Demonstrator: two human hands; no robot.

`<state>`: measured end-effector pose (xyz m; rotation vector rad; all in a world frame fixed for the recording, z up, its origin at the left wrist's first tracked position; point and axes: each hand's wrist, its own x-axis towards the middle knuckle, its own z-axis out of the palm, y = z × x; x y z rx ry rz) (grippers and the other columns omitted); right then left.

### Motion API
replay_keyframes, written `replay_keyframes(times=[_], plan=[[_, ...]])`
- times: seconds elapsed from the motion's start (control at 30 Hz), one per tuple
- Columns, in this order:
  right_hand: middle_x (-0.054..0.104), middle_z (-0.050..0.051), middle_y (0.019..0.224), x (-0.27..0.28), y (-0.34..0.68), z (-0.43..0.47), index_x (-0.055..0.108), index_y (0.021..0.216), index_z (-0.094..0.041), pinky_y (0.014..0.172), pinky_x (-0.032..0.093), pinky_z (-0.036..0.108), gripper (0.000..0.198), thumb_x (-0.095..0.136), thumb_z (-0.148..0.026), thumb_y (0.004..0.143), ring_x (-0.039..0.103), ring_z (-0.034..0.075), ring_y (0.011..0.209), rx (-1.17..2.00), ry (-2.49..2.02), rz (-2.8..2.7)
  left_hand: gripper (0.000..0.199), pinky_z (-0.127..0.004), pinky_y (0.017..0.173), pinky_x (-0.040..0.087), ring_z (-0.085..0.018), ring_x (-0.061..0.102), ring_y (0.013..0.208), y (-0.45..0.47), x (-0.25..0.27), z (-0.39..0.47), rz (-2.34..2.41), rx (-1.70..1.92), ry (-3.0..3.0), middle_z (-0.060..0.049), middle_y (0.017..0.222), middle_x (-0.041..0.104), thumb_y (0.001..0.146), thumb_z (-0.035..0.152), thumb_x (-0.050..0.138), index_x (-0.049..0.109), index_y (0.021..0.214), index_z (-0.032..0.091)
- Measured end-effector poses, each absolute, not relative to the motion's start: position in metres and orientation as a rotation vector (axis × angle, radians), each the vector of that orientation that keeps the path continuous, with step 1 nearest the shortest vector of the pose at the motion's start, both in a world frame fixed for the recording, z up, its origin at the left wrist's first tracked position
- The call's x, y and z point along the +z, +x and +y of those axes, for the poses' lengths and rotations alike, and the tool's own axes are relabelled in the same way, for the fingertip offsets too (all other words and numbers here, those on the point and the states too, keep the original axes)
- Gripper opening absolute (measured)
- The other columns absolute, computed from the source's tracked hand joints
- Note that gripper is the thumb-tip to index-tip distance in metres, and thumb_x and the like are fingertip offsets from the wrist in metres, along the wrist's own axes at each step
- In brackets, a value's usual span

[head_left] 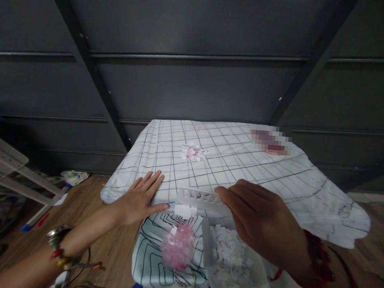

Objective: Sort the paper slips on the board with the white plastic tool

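My left hand lies flat, fingers spread, on the near left edge of a white checked cloth. Between thumb and fingers, my right hand grips the right end of a white slotted plastic strip at the cloth's front edge. A small white piece shows just below the strip's left part. Under it, a pink fluffy ball rests on a line-patterned fabric seat. Beneath my right hand stands a clear plastic box holding many small paper-like scraps.
A small heap of pink and white scraps lies mid-cloth. A pixelated object sits at the far right. Dark panelled wall rises behind. At left are a white ladder-like frame, a red pen-like item and cables on the floor.
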<state>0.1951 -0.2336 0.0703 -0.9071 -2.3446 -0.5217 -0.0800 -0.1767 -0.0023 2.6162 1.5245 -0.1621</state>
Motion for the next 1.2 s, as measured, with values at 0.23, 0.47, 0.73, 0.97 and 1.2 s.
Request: replay_keyframes(times=[0.23,0.47,0.73,0.97,1.2], plan=[[0.056,0.004,0.064,0.072,0.198,-0.233,0.058,0.085,-0.009,0.056,0.041,0.027,0.020,0.039,-0.004,0.078,0.046,0.014,0.061,-0.560,-0.879,-2.362,0.079,-0.044,0.103,0.012,-0.030,0.004,0.131,-0.083,-0.002,-0.176,1.519,-0.170,2.589,-0.015,0.144,0.007,0.085,0.063,0.028,0.012,0.141,0.009],[0.052,0.002,0.058,0.076,0.224,-0.214,0.056,0.082,-0.015,0.051,0.034,0.028,0.020,0.037,-0.010,0.081,0.046,0.015,0.055,-0.582,-1.065,-2.320,0.075,-0.047,0.102,0.015,-0.033,0.003,0.131,-0.073,0.001,-0.175,1.619,-0.114,2.512,-0.015,0.145,0.005,0.087,0.062,0.023,0.016,0.140,0.010],[0.056,0.003,0.061,0.066,0.248,-0.183,0.057,0.079,-0.018,0.057,0.038,0.028,0.021,0.037,-0.018,0.086,0.050,0.016,0.062,-0.798,-1.161,-2.198,0.069,-0.045,0.104,0.010,-0.028,0.000,0.132,-0.066,0.004,-0.179,1.568,-0.020,2.628,-0.010,0.146,0.007,0.088,0.061,0.020,0.015,0.140,0.016],[0.062,0.005,0.072,0.035,0.281,-0.160,0.057,0.095,-0.017,0.064,0.040,0.030,0.021,0.045,-0.009,0.079,0.052,0.018,0.068,-1.017,-0.968,-2.253,0.067,-0.044,0.104,0.012,-0.027,0.002,0.132,-0.067,0.010,-0.190,1.530,-0.031,2.632,-0.012,0.146,0.010,0.090,0.058,0.023,0.016,0.140,0.014],[0.059,0.003,0.071,0.006,0.296,-0.169,0.057,0.091,-0.017,0.057,0.036,0.028,0.021,0.038,-0.014,0.082,0.048,0.016,0.061,-0.717,-0.913,-2.581,0.056,-0.043,0.105,0.012,-0.026,0.002,0.132,-0.059,0.006,-0.203,1.347,0.049,2.839,-0.010,0.144,0.018,0.092,0.050,0.028,0.026,0.135,0.015]])
